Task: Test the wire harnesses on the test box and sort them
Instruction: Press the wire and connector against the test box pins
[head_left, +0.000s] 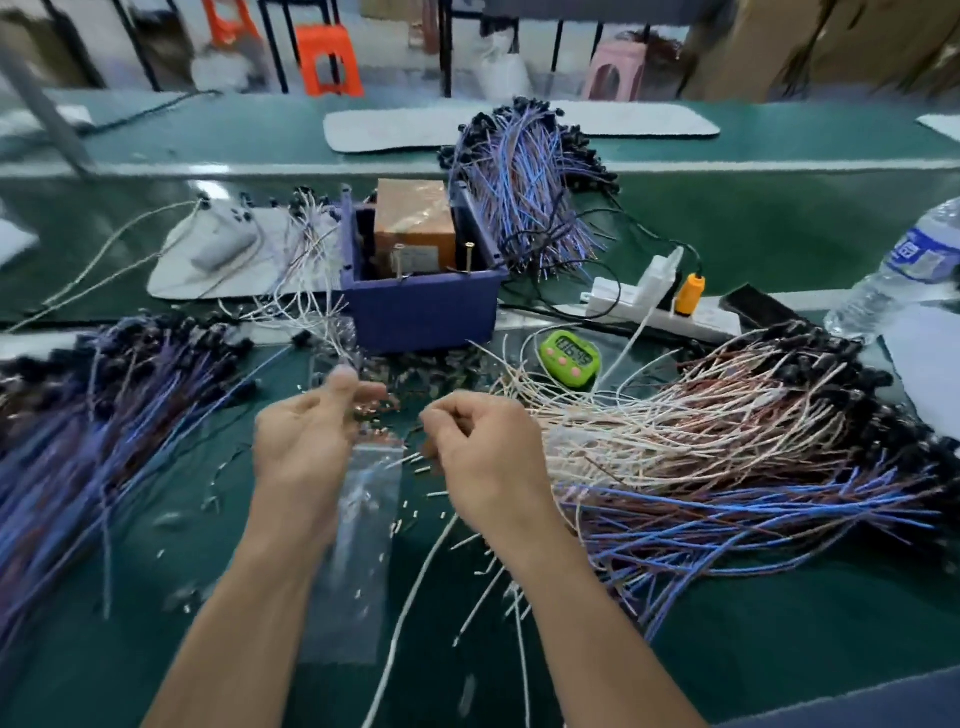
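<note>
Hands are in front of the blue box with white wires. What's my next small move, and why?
Probably lift the wire ends to the two upright pins on the test box. The left hand pinches thin white wires just short of the box, and nothing touches the pins. The right hand is curled; blur hides what it holds.

Blue test box (421, 306); green timer (569, 357); orange stool (328, 58).
</note>
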